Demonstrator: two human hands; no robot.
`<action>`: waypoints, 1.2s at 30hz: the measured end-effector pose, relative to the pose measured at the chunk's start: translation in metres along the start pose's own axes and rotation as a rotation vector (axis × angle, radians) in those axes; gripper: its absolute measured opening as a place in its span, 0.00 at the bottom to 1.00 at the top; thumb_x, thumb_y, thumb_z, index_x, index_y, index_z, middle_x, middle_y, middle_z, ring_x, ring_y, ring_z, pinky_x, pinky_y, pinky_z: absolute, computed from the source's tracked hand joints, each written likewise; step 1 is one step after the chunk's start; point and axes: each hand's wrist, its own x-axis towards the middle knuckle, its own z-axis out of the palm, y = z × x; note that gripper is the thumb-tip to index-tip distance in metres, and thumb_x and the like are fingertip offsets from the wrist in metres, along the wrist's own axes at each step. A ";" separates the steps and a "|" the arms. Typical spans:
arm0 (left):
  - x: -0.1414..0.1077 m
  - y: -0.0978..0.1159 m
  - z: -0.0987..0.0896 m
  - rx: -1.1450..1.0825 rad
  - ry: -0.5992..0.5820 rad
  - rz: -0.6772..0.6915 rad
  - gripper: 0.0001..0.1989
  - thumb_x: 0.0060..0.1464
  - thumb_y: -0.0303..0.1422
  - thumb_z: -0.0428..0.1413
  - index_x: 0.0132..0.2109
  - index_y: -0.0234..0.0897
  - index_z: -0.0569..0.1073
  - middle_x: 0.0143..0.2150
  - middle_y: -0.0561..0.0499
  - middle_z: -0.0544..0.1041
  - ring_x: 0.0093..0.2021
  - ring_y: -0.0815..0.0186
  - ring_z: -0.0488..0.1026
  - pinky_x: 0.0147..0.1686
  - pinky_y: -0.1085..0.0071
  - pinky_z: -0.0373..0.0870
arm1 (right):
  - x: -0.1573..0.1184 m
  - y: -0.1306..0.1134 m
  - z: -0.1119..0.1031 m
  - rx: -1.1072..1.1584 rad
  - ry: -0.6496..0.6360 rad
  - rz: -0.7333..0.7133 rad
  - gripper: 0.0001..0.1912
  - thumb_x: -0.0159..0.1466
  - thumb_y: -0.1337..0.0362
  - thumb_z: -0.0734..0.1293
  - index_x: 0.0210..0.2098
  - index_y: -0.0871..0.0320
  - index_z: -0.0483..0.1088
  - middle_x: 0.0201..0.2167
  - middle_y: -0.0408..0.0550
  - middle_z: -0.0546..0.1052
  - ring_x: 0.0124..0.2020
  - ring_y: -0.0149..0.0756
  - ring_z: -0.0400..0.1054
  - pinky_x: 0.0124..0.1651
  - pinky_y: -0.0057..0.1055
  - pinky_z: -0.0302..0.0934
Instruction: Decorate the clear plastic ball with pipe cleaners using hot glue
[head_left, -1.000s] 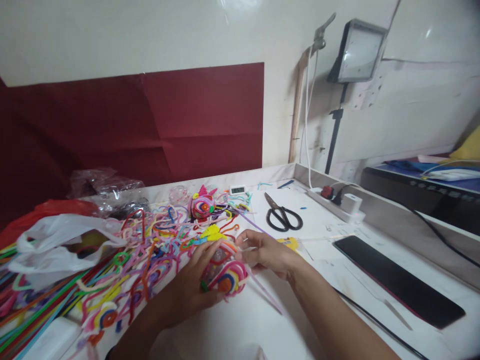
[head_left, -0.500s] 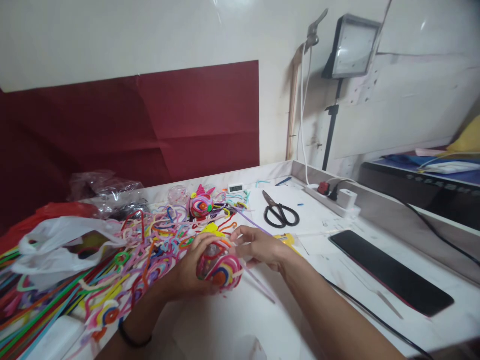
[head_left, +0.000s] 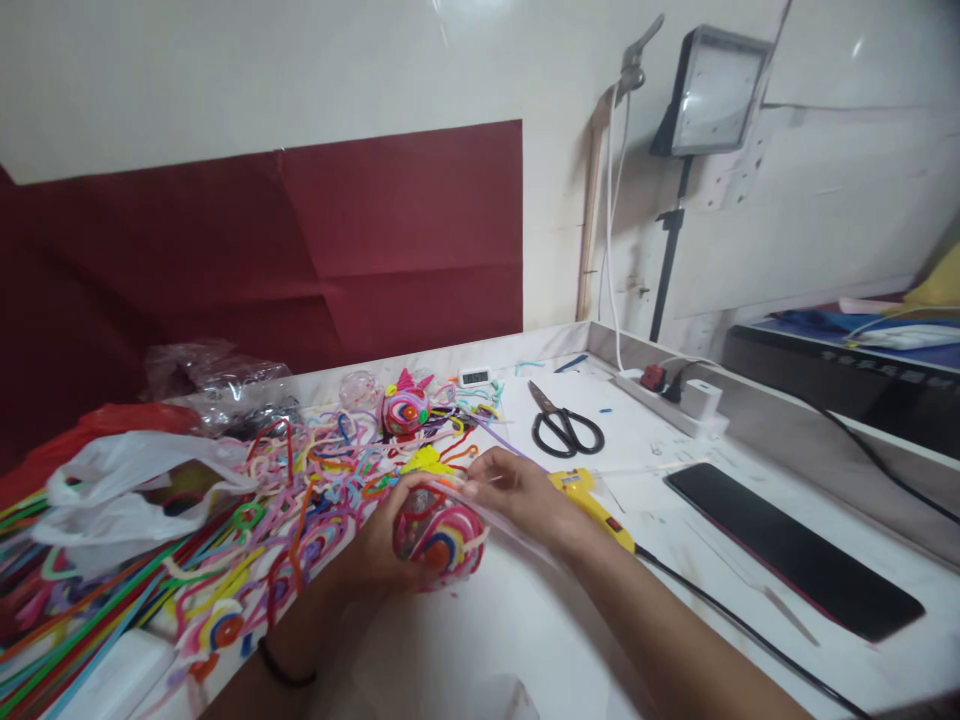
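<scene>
My left hand (head_left: pixel 386 545) is wrapped round the left side of a clear ball (head_left: pixel 441 540) covered with curled, colourful fuzzy stems. At the ball's upper right, my right hand (head_left: pixel 517 495) pinches a pale purple stem (head_left: pixel 517 530) that trails down to the right, blurred. A finished-looking pink ball with spikes (head_left: pixel 406 405) sits behind them. Beyond my right wrist lies a yellow glue gun (head_left: pixel 592 505), partly covered by the forearm. Black-handled scissors (head_left: pixel 564 425) rest on white paper behind it.
Loose fuzzy stems (head_left: pixel 300 520) and a white plastic bag (head_left: pixel 135 490) cover the left. At right are a black phone-like slab (head_left: pixel 795 550), tweezers (head_left: pixel 787 612), a power strip (head_left: pixel 675 400) and a black cable (head_left: pixel 750 625). A lamp (head_left: pixel 720 90) stands behind.
My right hand has moved slightly down and closer to the ball's top. The purple stem has swung upward toward my right wrist. More of the glue gun shows. The view has shifted slightly.
</scene>
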 end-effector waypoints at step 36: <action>-0.002 0.008 -0.007 -0.094 0.230 -0.122 0.37 0.40 0.46 0.69 0.56 0.43 0.65 0.53 0.42 0.75 0.51 0.46 0.76 0.47 0.58 0.77 | -0.077 0.006 -0.030 -1.132 -0.152 -0.190 0.11 0.69 0.70 0.60 0.35 0.58 0.74 0.39 0.53 0.77 0.43 0.45 0.70 0.47 0.40 0.61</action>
